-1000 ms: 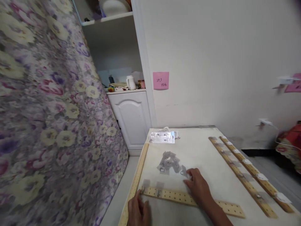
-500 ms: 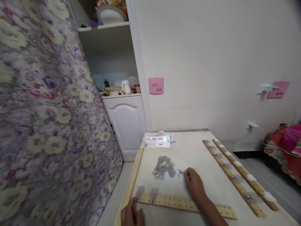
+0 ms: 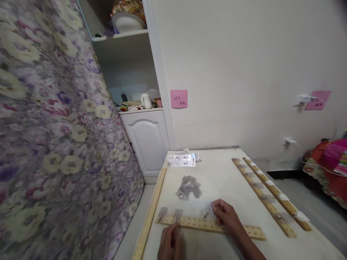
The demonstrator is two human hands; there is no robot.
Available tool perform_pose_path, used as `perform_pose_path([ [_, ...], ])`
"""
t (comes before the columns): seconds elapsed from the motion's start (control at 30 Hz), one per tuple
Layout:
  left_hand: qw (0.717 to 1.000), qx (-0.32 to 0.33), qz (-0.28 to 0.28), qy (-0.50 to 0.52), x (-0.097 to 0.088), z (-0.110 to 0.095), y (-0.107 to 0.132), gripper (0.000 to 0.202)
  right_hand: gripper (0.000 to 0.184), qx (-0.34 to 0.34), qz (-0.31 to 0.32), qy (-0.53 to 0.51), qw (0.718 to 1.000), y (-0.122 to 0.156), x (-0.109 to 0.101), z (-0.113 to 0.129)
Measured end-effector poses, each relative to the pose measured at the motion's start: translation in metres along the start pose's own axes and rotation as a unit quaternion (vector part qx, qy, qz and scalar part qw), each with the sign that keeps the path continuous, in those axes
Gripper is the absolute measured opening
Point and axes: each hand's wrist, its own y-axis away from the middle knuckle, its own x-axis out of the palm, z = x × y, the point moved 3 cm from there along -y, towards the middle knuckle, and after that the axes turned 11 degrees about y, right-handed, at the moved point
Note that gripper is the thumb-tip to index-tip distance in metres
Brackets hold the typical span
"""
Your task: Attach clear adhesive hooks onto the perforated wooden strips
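My right hand point(image 3: 224, 213) pinches a clear adhesive hook point(image 3: 208, 213) with a metal prong, just above the perforated wooden strip point(image 3: 200, 223) lying crosswise. Two clear hooks, a left one point(image 3: 162, 213) and another beside it point(image 3: 177, 215), stand on that strip near its left end. Close to the second hook, my left hand point(image 3: 170, 242) has its fingertips at the strip's front edge; its fingers are loosely bent and apart, with nothing seen in them. Behind the strip lies a pile of clear adhesive hooks point(image 3: 188, 188), their pads overlapping.
Two more wooden strips run along the table's right side, one with clear hooks point(image 3: 262, 196) and an outer one with white hooks point(image 3: 283, 197). A wooden strip point(image 3: 151, 209) follows the left edge. Clear packaging point(image 3: 181, 160) lies at the back, near the wall.
My right hand has drawn the hook nearer, turning its prong down towards the strip. My left hand has shifted right from the strip's left end to near the second hook.
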Motion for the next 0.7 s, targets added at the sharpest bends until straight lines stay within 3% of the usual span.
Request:
perform_pose_path([
  [0.13, 0.985, -0.109, 0.109, 0.082, 0.037, -0.017, 0.012, 0.039, 0.031, -0.014, 0.041, 0.009, 0.999, 0.013, 0.010, 0.010],
  [0.33, 0.904, -0.282, 0.148, 0.284, 0.069, 0.000, 0.024, 0.040, 0.027, -0.027, 0.084, 0.011, 0.996, 0.027, 0.023, 0.019],
  [0.47, 0.894, -0.305, 0.142, 0.295, 0.068, 0.010, 0.028, 0.040, 0.021, -0.036, 0.098, 0.021, 0.994, 0.032, 0.028, 0.014],
  [0.7, 0.919, -0.281, 0.122, 0.247, 0.051, 0.005, 0.021, 0.034, 0.010, -0.082, 0.114, 0.158, 0.977, 0.042, 0.027, 0.022],
])
